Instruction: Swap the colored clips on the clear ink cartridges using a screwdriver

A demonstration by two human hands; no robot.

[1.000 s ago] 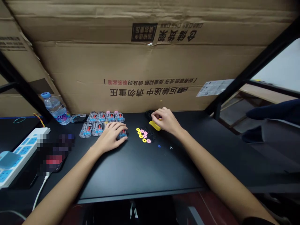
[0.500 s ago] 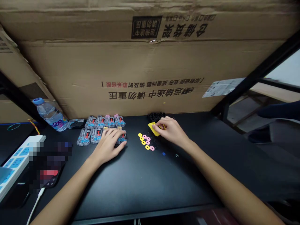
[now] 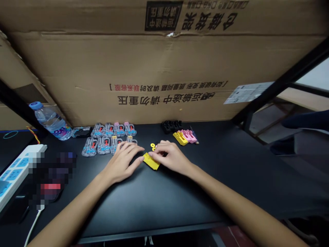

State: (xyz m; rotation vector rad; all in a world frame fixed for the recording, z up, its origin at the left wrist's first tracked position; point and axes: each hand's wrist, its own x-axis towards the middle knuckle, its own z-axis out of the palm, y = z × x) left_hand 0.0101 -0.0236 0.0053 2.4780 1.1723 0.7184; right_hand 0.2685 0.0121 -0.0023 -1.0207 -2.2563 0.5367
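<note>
My right hand pinches a flat yellow plastic piece low over the black table. Close to that piece's left end is my left hand, its fingers stretched and apart; whether the thumb tip touches it I cannot tell. Beyond my right fingers a small yellow ring shows, while most of the other rings are hidden behind the hand. Two rows of clear plastic cases with red and blue parts inside lie to the left, the nearest ones partly covered by my left hand.
Yellow and pink moulded pieces lie right of centre, in front of black pieces by the cardboard. At the left are a water bottle, a white power strip and a white cable.
My right hand has moved left and nearer with the yellow piece, uncovering the yellow and pink pieces behind. The left hand has drawn slightly right, off the cases. The view has shifted a little.
</note>
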